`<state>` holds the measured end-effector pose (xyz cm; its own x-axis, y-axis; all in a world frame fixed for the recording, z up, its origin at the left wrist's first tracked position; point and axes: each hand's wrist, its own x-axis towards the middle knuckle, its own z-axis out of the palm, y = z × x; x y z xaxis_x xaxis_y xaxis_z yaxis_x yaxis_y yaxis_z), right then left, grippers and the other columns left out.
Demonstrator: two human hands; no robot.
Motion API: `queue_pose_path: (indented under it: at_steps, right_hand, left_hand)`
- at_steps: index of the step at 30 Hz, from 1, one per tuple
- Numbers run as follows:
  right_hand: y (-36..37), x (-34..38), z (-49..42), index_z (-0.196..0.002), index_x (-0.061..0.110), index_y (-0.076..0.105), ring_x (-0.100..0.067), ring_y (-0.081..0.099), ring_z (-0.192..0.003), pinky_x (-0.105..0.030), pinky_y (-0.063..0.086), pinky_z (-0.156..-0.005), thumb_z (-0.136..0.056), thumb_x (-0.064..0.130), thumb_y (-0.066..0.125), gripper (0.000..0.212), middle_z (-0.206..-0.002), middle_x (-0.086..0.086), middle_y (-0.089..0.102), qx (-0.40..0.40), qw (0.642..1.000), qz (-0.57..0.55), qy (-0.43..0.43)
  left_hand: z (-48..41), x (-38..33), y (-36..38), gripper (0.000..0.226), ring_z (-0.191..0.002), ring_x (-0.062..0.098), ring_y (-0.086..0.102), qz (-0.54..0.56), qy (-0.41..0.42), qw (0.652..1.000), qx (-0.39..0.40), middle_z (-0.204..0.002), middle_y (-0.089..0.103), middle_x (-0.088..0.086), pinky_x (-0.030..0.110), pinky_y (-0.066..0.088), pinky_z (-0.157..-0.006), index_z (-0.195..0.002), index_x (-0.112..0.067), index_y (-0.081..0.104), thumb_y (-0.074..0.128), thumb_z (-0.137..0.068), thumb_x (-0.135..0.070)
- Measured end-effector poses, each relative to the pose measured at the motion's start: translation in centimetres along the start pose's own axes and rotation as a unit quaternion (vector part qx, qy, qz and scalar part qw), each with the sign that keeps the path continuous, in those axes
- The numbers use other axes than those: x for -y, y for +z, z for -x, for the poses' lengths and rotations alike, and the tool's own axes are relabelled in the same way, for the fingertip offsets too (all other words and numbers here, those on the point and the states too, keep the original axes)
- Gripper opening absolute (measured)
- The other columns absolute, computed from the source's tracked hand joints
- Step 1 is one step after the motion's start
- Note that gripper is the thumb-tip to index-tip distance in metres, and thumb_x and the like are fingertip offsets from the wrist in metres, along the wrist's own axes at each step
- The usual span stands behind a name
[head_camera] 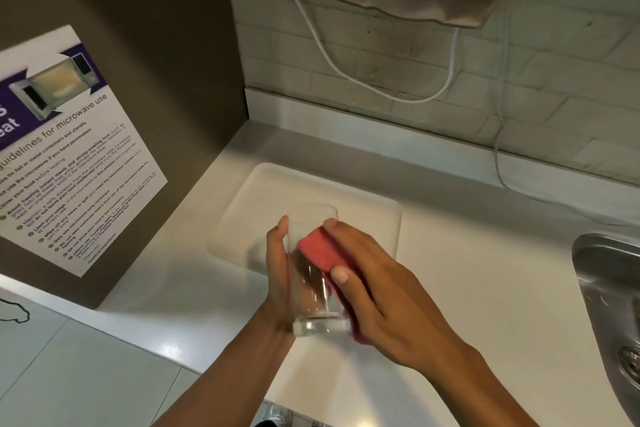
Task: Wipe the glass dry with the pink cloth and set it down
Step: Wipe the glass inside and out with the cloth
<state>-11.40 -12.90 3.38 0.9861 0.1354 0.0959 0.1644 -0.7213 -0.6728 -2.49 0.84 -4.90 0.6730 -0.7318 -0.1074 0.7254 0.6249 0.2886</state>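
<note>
A clear drinking glass (313,284) is held in the air above the white counter, its thick base toward me and its open rim pointing away. My left hand (277,274) wraps around its left side. My right hand (377,291) presses a folded pink cloth (320,251) flat against the right side of the glass, thumb on top of the cloth. Part of the cloth is hidden under my right palm, with a corner showing below the base of the glass.
A shallow recessed drain area (363,215) lies in the white counter (467,288) just beyond the glass. A steel sink (609,288) is at the right edge. A dark panel with a microwave-use poster (69,149) stands to the left. White cables (346,73) hang on the tiled wall.
</note>
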Motion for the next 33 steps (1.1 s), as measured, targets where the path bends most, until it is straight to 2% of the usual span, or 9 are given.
queue_pose_path:
  at_steps: [2, 5, 7, 10, 13, 18, 22, 28, 33]
  right_hand:
    - [0.1, 0.6, -0.6, -0.148, 0.056, 0.021, 0.005, 0.06, -0.106, -0.01, 0.051, -0.082, -0.098, 0.075, 0.025, 0.054, -0.14, 0.028, 0.047, -0.035, 0.998, -0.028, 0.043]
    - [0.8, 1.4, -0.9, -0.152, 0.047, 0.031, -0.002, 0.044, -0.131, -0.023, 0.047, -0.106, -0.097, 0.072, 0.022, 0.061, -0.161, 0.021, 0.03, -0.054, 0.997, -0.016, 0.055]
    - [1.3, 1.5, -0.5, -0.154, 0.051, 0.028, -0.006, 0.028, -0.145, -0.028, 0.035, -0.116, -0.095, 0.071, 0.022, 0.062, -0.169, 0.025, 0.008, -0.055, 0.997, -0.011, 0.061]
    - [1.6, 1.3, 0.1, -0.152, 0.064, 0.02, -0.009, 0.037, -0.146, -0.028, 0.04, -0.115, -0.095, 0.071, 0.023, 0.057, -0.165, 0.03, 0.008, -0.048, 0.994, -0.052, 0.088]
    - [1.3, 0.9, 0.0, -0.135, 0.079, 0.024, -0.009, 0.06, -0.124, -0.017, 0.05, -0.103, -0.102, 0.062, 0.029, 0.038, -0.158, 0.029, 0.02, -0.049, 0.99, -0.069, 0.113]
    - [0.9, 0.1, -0.4, -0.154, 0.058, 0.028, -0.005, 0.057, -0.101, 0.011, 0.037, -0.076, -0.101, 0.064, 0.025, 0.053, -0.142, 0.031, 0.018, -0.028, 0.992, -0.022, 0.121]
    - [1.4, -0.3, -0.4, -0.157, 0.056, 0.023, -0.009, 0.058, -0.106, 0.004, 0.042, -0.073, -0.1, 0.065, 0.026, 0.057, -0.142, 0.023, 0.022, -0.033, 0.987, -0.041, 0.152]
    - [1.3, -0.5, -0.6, -0.153, 0.051, 0.033, -0.009, 0.059, -0.118, -0.007, 0.051, -0.083, -0.098, 0.064, 0.023, 0.058, -0.149, 0.012, 0.032, -0.06, 0.974, -0.132, 0.175]
    - [2.0, 0.2, -0.9, -0.163, 0.036, 0.018, 0.003, 0.028, -0.147, 0.009, 0.022, -0.1, -0.1, 0.054, 0.027, 0.066, -0.166, 0.025, 0.012, -0.066, 0.98, -0.128, 0.137]
  left_hand:
    - [0.0, 0.8, -0.3, 0.073, -0.124, 0.034, 0.064, -0.016, 0.024, 1.0, 0.011, -0.129, 0.069, 0.022, 0.049, 0.043, -0.113, -0.137, -0.004, 0.063, 0.036, -0.105, -0.064]
    - [0.1, 1.6, -0.4, 0.076, -0.136, 0.033, 0.056, -0.023, 0.069, 0.997, 0.023, -0.142, 0.062, 0.022, 0.046, 0.033, -0.121, -0.147, -0.002, 0.053, 0.02, -0.108, -0.058]
    - [-0.1, 1.8, -1.0, 0.076, -0.135, 0.034, 0.058, -0.03, 0.042, 0.999, -0.003, -0.142, 0.064, 0.021, 0.047, 0.035, -0.12, -0.146, -0.005, 0.056, 0.028, -0.106, -0.062]
    - [0.2, 1.4, -1.6, 0.073, -0.131, 0.04, 0.062, -0.036, 0.015, 0.999, -0.007, -0.138, 0.067, 0.022, 0.056, 0.046, -0.112, -0.14, -0.01, 0.065, 0.047, -0.1, -0.068]
    - [0.4, 1.2, -1.4, 0.074, -0.116, 0.04, 0.071, -0.057, 0.006, 0.996, -0.063, -0.127, 0.073, 0.023, 0.056, 0.058, -0.095, -0.13, -0.009, 0.073, 0.074, -0.082, -0.066]
    - [0.4, 1.5, -1.5, 0.047, -0.117, 0.025, 0.073, -0.104, 0.008, 0.986, -0.133, -0.125, 0.077, 0.007, 0.039, 0.06, -0.093, -0.127, -0.02, 0.077, 0.062, -0.098, -0.055]
    - [0.1, 0.6, -1.0, 0.071, -0.11, 0.039, 0.074, -0.103, 0.012, 0.983, -0.149, -0.124, 0.074, 0.025, 0.048, 0.063, -0.088, -0.12, -0.004, 0.078, 0.066, -0.084, -0.064]
    - [0.2, 0.2, 0.0, 0.072, -0.12, 0.038, 0.07, -0.168, 0.005, 0.978, -0.123, -0.13, 0.072, 0.023, 0.05, 0.06, -0.092, -0.128, -0.009, 0.074, 0.061, -0.087, -0.067]
    - [0.5, 0.1, 0.1, 0.067, -0.116, 0.037, 0.073, -0.135, -0.002, 0.98, -0.148, -0.128, 0.074, 0.022, 0.047, 0.063, -0.084, -0.124, -0.01, 0.077, 0.053, -0.091, -0.064]
